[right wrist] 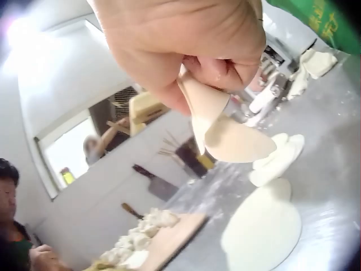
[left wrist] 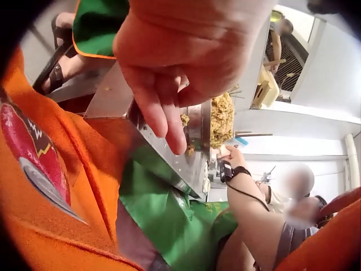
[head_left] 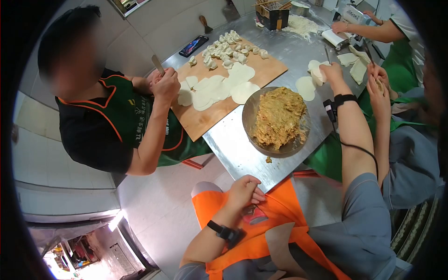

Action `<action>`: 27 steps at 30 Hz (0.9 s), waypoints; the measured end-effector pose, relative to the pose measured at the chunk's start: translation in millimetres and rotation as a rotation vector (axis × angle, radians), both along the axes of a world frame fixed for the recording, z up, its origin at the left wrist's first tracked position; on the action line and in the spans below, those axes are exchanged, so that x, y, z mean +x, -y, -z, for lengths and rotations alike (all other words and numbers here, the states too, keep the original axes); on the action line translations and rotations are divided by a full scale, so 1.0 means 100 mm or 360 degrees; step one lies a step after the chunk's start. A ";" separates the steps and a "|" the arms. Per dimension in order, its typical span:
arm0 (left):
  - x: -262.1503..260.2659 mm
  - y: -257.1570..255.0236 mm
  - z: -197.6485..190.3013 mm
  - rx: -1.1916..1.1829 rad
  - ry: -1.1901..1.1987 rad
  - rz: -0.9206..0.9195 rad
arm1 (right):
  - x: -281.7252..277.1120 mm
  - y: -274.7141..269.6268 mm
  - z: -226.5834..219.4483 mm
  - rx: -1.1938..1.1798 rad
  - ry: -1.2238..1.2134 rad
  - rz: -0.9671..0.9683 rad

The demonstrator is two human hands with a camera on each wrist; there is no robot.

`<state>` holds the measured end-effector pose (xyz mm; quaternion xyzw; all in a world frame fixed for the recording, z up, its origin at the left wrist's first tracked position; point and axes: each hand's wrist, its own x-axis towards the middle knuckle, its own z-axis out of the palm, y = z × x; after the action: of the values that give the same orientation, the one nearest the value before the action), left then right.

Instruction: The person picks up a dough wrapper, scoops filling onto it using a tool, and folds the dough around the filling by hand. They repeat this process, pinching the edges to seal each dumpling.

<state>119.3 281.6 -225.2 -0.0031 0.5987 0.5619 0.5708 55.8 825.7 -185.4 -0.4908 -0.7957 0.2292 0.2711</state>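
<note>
My right hand (head_left: 332, 73) reaches over the metal table and pinches a round dumpling wrapper (right wrist: 240, 138), which hangs folded from the fingers. A thin stick-like tool (head_left: 327, 52) juts out beside that hand. Below the held wrapper, more flat wrappers (right wrist: 264, 228) lie on the tabletop, some overlapping. Near the table's front corner, in front of the orange apron (head_left: 284, 198), my left hand (head_left: 243, 190) hangs with loosely bent fingers and nothing in them. Between the two hands stands a metal bowl (head_left: 249, 135) heaped with filling (head_left: 281, 116).
A wooden board (head_left: 196, 128) bears wrappers and folded dumplings (head_left: 228, 49). Across the corner, a person in a green apron (head_left: 133, 109) holds a flat-bladed tool (head_left: 157, 65). Other people work at right by a dough roller (head_left: 335, 39). A phone (head_left: 193, 45) and black box (head_left: 272, 17) stand behind.
</note>
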 end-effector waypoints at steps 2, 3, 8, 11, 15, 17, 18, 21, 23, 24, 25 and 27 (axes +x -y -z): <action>0.02 0.00 -0.01 0.0009 -0.0044 -0.0036 | 0.20 0.36 -0.35 0.0015 -0.0153 -0.0165; 0.03 -0.01 -0.02 0.0012 -0.0063 -0.0053 | 0.32 0.55 -0.49 0.0021 -0.0224 -0.0248; 0.11 -0.04 -0.02 0.0276 -0.0162 -0.0236 | 0.99 2.11 -1.12 -0.0632 -0.0735 -0.0762; 0.19 -0.03 0.00 0.0567 0.0019 -0.0478 | 1.30 2.88 -0.98 -0.1137 -0.0895 -0.0994; 0.27 0.12 -0.06 0.0791 0.0412 -0.0779 | 1.45 3.63 -0.43 -0.1650 -0.0725 -0.1101; 0.31 0.21 -0.14 0.0875 0.0520 -0.0893 | 1.46 3.81 -0.07 -0.1695 -0.0551 -0.1220; 0.33 0.22 -0.02 0.0887 0.0524 -0.1007 | 1.47 3.88 0.12 -0.1612 -0.0499 -0.1267; 0.37 0.39 0.10 0.0437 -0.0347 -0.0432 | 1.48 3.93 0.30 -0.1094 -0.0183 -0.1464; 0.38 0.35 0.21 0.0269 -0.0509 -0.0541 | 1.52 3.94 0.29 -0.0627 -0.0060 -0.1469; 0.36 0.31 0.19 0.0188 -0.0588 -0.0592 | 1.56 3.95 0.26 -0.0380 -0.0068 -0.1400; 0.32 0.29 0.16 0.0065 -0.0888 -0.0521 | 1.60 3.94 0.25 -0.0132 -0.0076 -0.1325; 0.20 0.20 0.06 -0.0183 -0.1474 -0.0365 | 1.70 3.83 0.29 -0.0080 -0.0094 -0.1307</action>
<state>139.1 261.7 -231.4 0.1499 0.8159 0.5295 0.1773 225.4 442.9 -214.2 -0.1321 -0.9114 0.3517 0.1678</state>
